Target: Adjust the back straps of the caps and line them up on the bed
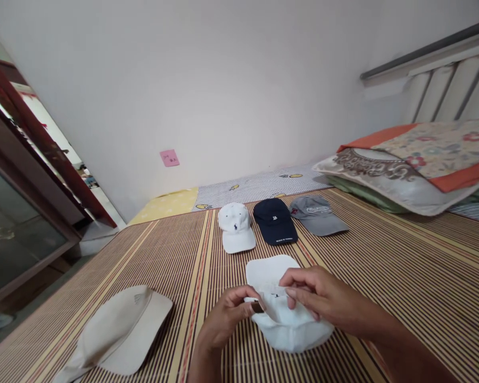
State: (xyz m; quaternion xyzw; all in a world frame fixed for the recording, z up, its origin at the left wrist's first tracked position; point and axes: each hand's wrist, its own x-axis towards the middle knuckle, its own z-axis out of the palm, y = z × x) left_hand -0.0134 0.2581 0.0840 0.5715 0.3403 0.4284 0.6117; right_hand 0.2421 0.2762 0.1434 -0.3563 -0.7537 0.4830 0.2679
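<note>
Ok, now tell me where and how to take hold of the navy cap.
I'd pinch the middle of its brim from above and below, coming from the wearer's near side. The navy cap rests crown up with that brim pointing toward the camera, while the upright white cap and the gray cap sit close on either side, leaving little room there.
</note>
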